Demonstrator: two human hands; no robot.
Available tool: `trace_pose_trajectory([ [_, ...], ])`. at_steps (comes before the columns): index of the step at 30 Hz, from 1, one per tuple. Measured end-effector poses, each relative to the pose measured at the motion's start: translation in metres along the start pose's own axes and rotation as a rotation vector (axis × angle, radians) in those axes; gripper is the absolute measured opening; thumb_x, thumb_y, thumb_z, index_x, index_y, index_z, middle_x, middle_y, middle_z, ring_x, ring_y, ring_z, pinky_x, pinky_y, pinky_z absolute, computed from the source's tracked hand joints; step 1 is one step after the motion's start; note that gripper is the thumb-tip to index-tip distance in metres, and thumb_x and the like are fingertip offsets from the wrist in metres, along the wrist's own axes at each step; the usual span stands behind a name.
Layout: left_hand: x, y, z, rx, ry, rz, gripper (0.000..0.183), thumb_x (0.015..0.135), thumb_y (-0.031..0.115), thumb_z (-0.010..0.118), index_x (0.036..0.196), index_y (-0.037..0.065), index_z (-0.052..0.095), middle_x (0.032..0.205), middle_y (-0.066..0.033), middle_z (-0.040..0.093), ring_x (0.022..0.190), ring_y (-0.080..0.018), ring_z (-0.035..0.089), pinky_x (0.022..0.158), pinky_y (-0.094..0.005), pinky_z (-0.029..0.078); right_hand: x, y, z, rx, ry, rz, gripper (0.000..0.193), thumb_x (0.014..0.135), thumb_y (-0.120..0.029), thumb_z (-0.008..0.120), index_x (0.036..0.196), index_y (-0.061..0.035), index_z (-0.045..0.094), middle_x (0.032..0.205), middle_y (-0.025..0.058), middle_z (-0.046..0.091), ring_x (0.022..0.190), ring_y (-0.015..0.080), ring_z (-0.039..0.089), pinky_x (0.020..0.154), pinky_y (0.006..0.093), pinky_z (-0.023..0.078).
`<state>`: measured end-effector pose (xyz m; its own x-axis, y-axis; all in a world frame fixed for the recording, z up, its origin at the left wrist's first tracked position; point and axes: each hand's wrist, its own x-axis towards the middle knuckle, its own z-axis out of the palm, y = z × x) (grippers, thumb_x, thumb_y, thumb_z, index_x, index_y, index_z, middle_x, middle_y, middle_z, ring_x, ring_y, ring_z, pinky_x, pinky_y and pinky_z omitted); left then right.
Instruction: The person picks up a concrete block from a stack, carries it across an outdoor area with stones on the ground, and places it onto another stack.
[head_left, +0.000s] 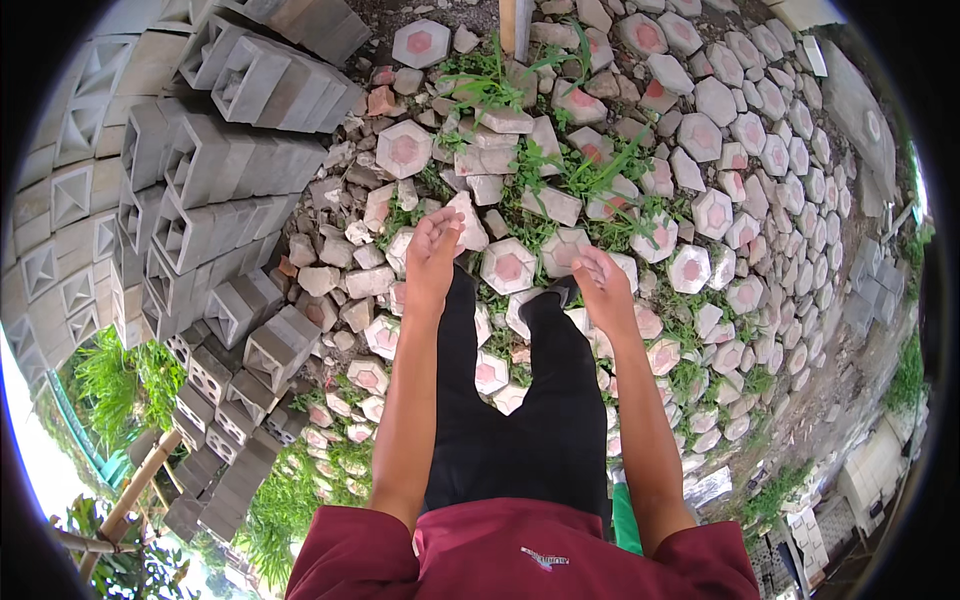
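Note:
My left hand (433,248) hangs over the rubble with its fingers loosely curled and its thumb apart. An angular pinkish broken stone (468,222) shows right beside its fingertips; no grip on it is visible. My right hand (602,285) is held out to the right, fingers half bent and apart, with nothing seen in it. Between the hands lie hexagonal paving blocks (508,266) with reddish centres. Another hexagonal paver (565,251) sits just left of the right hand's fingertips.
Stacked grey hollow concrete blocks (240,165) rise on the left. Loose hexagonal pavers (713,214) cover the sloping ground to the right. Weeds (605,175) grow among broken stones ahead. An upright post (516,30) stands at the far side. My dark shoe (565,290) rests among the pavers.

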<state>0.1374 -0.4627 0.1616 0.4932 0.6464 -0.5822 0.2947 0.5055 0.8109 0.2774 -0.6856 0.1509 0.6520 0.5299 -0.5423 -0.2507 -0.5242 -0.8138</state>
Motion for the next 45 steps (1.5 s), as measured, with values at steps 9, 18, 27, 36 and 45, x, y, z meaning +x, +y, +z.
trace_pose_trajectory([
  [9,0.003,0.014,-0.063,-0.002,0.131,-0.017,0.036,0.095,0.02,0.054,0.126,0.002,0.051,0.121,-0.0096,0.061,0.111,-0.018,0.056,0.092,-0.0344,0.046,0.055,-0.048,0.075,-0.129,-0.223,-0.106,0.05,0.093,-0.029,0.062,0.129,0.0049,0.05,0.114,0.0168,0.064,0.104,0.0204,0.062,0.09,0.0311,0.048],
  [18,0.105,0.014,-0.185,-0.085,0.172,-0.02,0.032,0.095,0.023,0.059,0.122,0.006,0.056,0.116,-0.0059,0.064,0.106,-0.0161,0.058,0.091,-0.0325,0.045,0.125,-0.089,0.2,-0.281,-0.274,-0.106,0.052,0.091,-0.033,0.063,0.125,0.0043,0.053,0.112,0.0217,0.066,0.105,0.0288,0.064,0.09,0.0365,0.05],
  [27,0.184,0.087,-0.329,-0.171,0.308,-0.092,0.032,0.095,0.026,0.058,0.119,0.005,0.057,0.115,-0.0053,0.064,0.109,-0.0167,0.058,0.091,-0.0343,0.045,0.211,-0.175,0.357,-0.338,-0.372,-0.176,0.05,0.092,-0.03,0.063,0.126,0.0055,0.053,0.115,0.0219,0.065,0.104,0.0262,0.064,0.089,0.034,0.05],
  [36,0.242,0.106,-0.378,-0.35,0.356,-0.073,0.037,0.095,0.034,0.057,0.117,0.004,0.058,0.114,-0.0066,0.063,0.107,-0.0167,0.056,0.087,-0.0343,0.047,0.296,-0.249,0.437,-0.45,-0.449,-0.285,0.048,0.092,-0.031,0.062,0.125,0.0023,0.055,0.109,0.0211,0.067,0.098,0.0245,0.067,0.081,0.0315,0.052],
  [45,0.386,0.149,-0.37,-0.934,0.374,-0.315,0.102,0.085,0.063,0.059,0.147,-0.006,0.016,0.148,-0.0284,0.021,0.136,-0.0371,0.031,0.09,-0.0593,0.047,0.476,-0.314,0.537,-0.581,-0.26,-0.57,0.075,0.084,-0.046,0.068,0.129,0.0102,0.047,0.12,0.0283,0.06,0.114,0.0299,0.06,0.093,0.0373,0.048],
])
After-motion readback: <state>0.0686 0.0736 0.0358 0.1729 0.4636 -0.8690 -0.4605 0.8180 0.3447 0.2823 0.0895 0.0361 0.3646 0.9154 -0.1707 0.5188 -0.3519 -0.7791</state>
